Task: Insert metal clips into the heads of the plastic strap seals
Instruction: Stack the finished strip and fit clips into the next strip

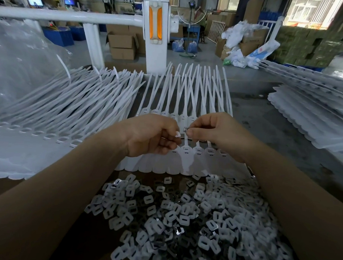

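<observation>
1. Clips (182,216) of metal and white plastic lie in a loose heap at the near edge of the table (266,119), between the person's forearms.
2. A joined row of white strap seals (187,156) lies flat just beyond the heap, heads in a line and tails running away from the camera.
3. The right hand (216,132) pinches one small metal clip (185,129) between thumb and forefinger, held above the row.
4. The left hand (152,136) is curled, its fingertips close to that clip; whether it touches the clip or holds anything cannot be told.
5. More strap seals are fanned in a pile (68,104) to the left, partly under a clear plastic bag (21,62), and another stack (316,117) lies to the right.
6. Open cardboard boxes (122,45) stand on the floor behind a white post (155,29).
</observation>
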`<action>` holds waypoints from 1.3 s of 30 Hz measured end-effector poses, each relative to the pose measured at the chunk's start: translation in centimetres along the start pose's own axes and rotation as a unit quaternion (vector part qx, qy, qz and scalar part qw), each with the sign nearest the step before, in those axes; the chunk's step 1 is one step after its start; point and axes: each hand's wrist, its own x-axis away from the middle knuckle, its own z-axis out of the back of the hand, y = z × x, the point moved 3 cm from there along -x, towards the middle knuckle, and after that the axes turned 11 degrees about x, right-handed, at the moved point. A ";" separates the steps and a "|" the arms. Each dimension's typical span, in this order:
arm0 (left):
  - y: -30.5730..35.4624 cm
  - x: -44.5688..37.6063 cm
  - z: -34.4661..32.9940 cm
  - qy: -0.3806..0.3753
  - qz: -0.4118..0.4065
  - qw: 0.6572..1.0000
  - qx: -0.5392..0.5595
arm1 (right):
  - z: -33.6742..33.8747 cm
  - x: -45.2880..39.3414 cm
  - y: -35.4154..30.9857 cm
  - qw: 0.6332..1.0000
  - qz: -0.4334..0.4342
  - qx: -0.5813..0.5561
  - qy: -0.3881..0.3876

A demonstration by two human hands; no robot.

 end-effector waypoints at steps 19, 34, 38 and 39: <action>-0.2 -0.4 -0.2 0.008 -0.065 0.995 -0.073 | 0.1 0.1 0.2 0.999 0.004 0.026 -0.031; -0.2 -1.0 -1.5 0.034 -0.056 0.991 -0.115 | 1.4 -0.6 1.9 0.983 -0.071 0.055 0.163; -0.4 -2.0 -3.9 0.036 -0.070 0.977 -0.199 | 1.9 -0.7 2.9 0.964 -0.141 -0.035 0.221; -0.5 -2.3 -4.5 0.041 -0.074 0.974 -0.212 | 2.0 -0.7 3.1 0.960 -0.150 -0.066 0.229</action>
